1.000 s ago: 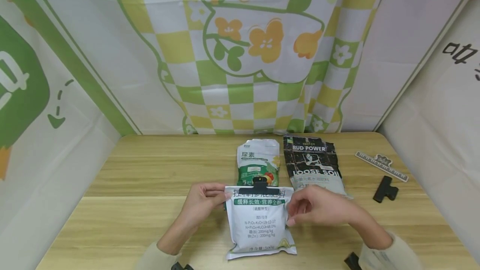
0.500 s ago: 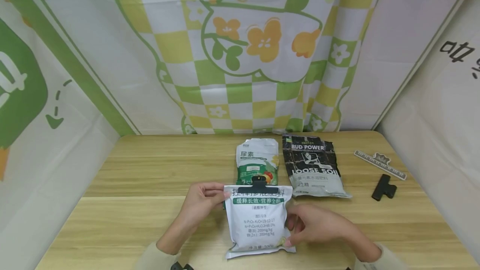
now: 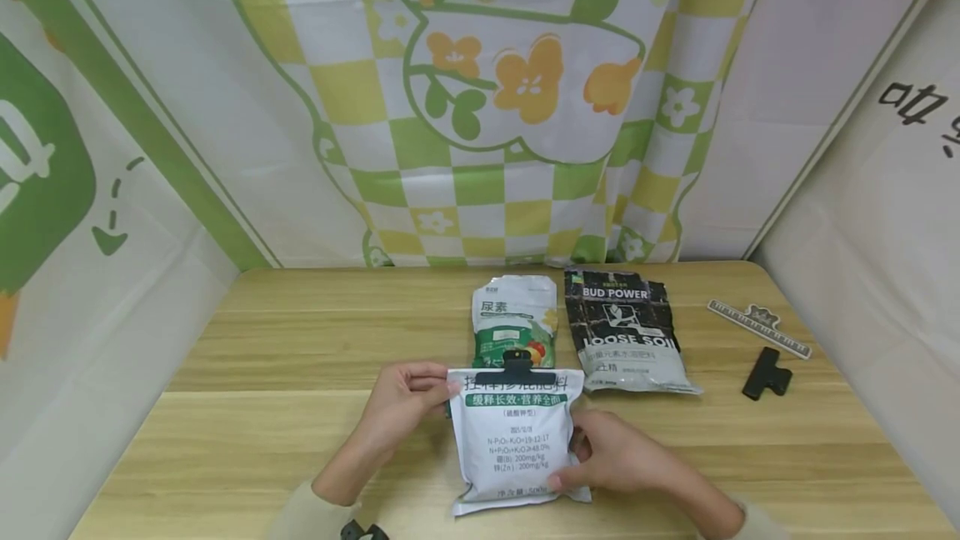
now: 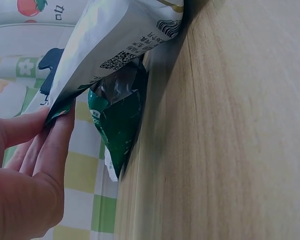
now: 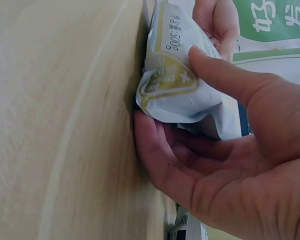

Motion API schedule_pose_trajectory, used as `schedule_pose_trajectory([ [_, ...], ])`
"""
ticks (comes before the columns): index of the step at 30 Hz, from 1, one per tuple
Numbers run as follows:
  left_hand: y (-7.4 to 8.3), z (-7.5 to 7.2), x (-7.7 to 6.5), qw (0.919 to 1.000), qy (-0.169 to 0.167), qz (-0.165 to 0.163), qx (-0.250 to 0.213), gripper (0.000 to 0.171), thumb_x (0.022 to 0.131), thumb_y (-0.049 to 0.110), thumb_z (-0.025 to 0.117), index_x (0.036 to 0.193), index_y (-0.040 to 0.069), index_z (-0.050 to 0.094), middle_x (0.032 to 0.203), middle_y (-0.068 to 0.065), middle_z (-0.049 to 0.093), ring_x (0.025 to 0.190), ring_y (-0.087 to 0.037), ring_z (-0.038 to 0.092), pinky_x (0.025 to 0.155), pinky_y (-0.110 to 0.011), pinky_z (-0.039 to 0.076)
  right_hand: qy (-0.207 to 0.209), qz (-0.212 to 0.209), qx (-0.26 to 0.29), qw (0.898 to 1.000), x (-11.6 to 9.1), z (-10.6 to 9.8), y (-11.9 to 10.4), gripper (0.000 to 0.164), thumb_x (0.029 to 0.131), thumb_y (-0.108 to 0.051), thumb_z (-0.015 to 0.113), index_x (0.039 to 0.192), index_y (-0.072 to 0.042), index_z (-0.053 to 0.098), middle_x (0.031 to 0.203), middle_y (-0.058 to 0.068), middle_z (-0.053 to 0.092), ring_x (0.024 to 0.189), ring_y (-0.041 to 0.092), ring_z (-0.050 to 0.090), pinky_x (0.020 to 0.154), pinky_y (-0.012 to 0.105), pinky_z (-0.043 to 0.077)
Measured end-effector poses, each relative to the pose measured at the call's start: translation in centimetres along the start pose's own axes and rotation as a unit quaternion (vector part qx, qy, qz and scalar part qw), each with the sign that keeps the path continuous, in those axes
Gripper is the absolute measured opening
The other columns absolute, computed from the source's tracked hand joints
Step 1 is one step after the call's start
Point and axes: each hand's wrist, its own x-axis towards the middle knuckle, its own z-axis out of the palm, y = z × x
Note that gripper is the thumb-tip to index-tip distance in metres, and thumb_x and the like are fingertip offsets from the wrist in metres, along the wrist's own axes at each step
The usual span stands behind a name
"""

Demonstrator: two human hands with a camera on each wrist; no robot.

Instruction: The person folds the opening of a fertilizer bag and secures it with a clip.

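A: What does the left hand (image 3: 401,407) hold?

B: It pinches the white bag (image 3: 517,440) at the upper left corner, thumb in front, fingers behind.

A: And the right hand (image 3: 618,452)?

B: It grips the same bag near its lower right corner. The thumb presses the printed front, and the fingers curl round behind.

A: Where is the bag, then?

B: At the near part of the table (image 3: 300,340), about midway between the left and right edges. It tilts, top raised, front turned to the head camera. Whether its bottom touches the wood is hard to tell.

A: Is anything fixed to it?

B: A black clip (image 3: 517,376) sits across the middle of its top edge, over some of the print.

A: What lies beyond?

B: The green bag (image 3: 513,319), its lower end hidden by the white one, its top near the far edge. Just right of it lies the black bag (image 3: 628,327), marked BUD POWER, also reaching toward the far edge.

A: And toward the far right corner?

B: The ruler clip (image 3: 759,328) lies aslant near the right edge. The loose clip (image 3: 763,375), black too, lies just nearer, apart from it.
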Motion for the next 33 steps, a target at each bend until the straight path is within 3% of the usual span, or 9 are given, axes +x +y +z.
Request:
schedule_pose_trajectory([
  [8, 0.0, -0.3, 0.1, 0.9999, -0.017, -0.004, 0.001, 0.028, 0.091, 0.002, 0.077, 0.115, -0.011, 0.071, 0.101, -0.017, 0.081, 0.085, -0.013, 0.077, 0.078, -0.028, 0.067, 0.005, -0.001, 0.02, 1.0, 0.2, 0.2, 0.1, 0.049, 0.08, -0.021, 0.092, 0.119, -0.004, 0.067, 0.087, 0.002, 0.065, 0.076, 0.012, 0.056, 0.061, 0.022, 0.045],
  [15, 0.1, -0.7, 0.0, 0.9994, -0.034, -0.004, 0.004, 0.026, 0.093, 0.0, 0.074, 0.115, -0.013, 0.068, 0.098, -0.015, 0.081, 0.083, -0.013, 0.077, 0.076, -0.029, 0.068, 0.015, 0.002, 0.038, 0.999, 0.1, 0.3, 0.0, 0.048, 0.079, -0.019, 0.092, 0.118, -0.004, 0.069, 0.098, 0.003, 0.074, 0.087, 0.017, 0.063, 0.072, 0.021, 0.051],
  [20, 0.6, -0.7, -0.2, 0.9997, -0.022, -0.006, 0.009, 0.029, 0.093, 0.001, 0.073, 0.119, -0.012, 0.067, 0.102, -0.018, 0.08, 0.086, -0.015, 0.077, 0.076, -0.028, 0.067, 0.004, -0.007, 0.091, 0.996, 0.0, 0.3, -0.3, 0.051, 0.083, -0.012, 0.088, 0.123, 0.005, 0.062, 0.109, 0.013, 0.079, 0.097, 0.02, 0.072, 0.079, 0.019, 0.059],
  [25, 1.0, -0.9, -0.2, 0.9998, -0.007, -0.015, 0.008, 0.031, 0.094, 0.002, 0.074, 0.12, -0.011, 0.067, 0.102, -0.016, 0.08, 0.086, -0.014, 0.077, 0.076, -0.027, 0.067, -0.015, -0.013, 0.15, 0.988, 0.0, 0.4, -0.6, 0.049, 0.088, -0.008, 0.082, 0.125, 0.008, 0.055, 0.106, 0.02, 0.08, 0.093, 0.02, 0.075, 0.072, 0.022, 0.062],
  [33, 1.5, -1.2, 0.0, 0.9993, 0.027, -0.024, 0.007, 0.031, 0.093, 0.003, 0.076, 0.12, -0.009, 0.068, 0.1, -0.014, 0.08, 0.084, -0.014, 0.075, 0.073, -0.026, 0.067, -0.02, -0.022, 0.164, 0.986, 0.2, 0.3, -1.2, 0.051, 0.092, -0.008, 0.077, 0.132, 0.008, 0.049, 0.104, 0.02, 0.08, 0.088, 0.019, 0.075, 0.069, 0.024, 0.06],
])
